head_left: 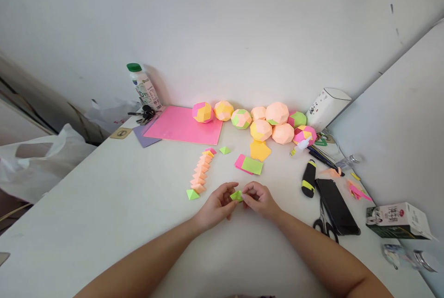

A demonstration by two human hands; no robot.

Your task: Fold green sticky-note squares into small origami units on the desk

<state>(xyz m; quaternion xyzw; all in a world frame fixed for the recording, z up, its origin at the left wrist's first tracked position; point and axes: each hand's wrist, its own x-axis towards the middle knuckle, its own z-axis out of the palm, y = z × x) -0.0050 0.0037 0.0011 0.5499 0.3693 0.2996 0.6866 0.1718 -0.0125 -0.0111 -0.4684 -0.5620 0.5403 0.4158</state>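
Between my two hands is a small green folded paper piece (236,195), held above the table near its middle. My left hand (219,201) pinches it from the left with thumb and fingers. From the right, my right hand (259,199) grips its other side, fingertips closed on the paper. A row of folded peach paper pieces (200,170) lies to the left, with a green piece (193,194) at its near end. Another green folded piece (225,150) lies farther back. Beyond my hands rest green paper slips (252,165) over pink ones.
Several faceted paper balls (261,130) line the wall, beside a pink sheet (183,124). A bottle (144,86) and keys (147,114) stand back left. At right are a cutter (308,178), scissors (325,226), a phone (337,206) and a milk carton (397,220).
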